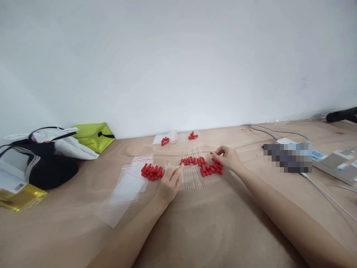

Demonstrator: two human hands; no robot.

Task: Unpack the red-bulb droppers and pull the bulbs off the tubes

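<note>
My left hand [169, 182] is over a row of thin clear tubes [192, 178], its fingers bent together at the tubes' left end. What lies between those fingertips is hidden. Farther right, my right hand [227, 158] pinches a small red rubber bulb [212, 153] between thumb and forefinger, above a loose pile of red bulbs [206, 170]. Behind the bare tubes lies a row of droppers [189, 160], red bulbs toward me and slim clear tips pointing to the wall. Another heap of red bulbs [152, 172] sits left of my left hand.
Clear zip bags [126, 191] lie spread at the left. Two small bags with red bulbs [165, 141] [192, 136] rest near the wall. A black cap [52, 171], a lime-green pouch [93, 136] and a yellow packet [23, 197] are far left; a power strip [318, 154] with cables is right.
</note>
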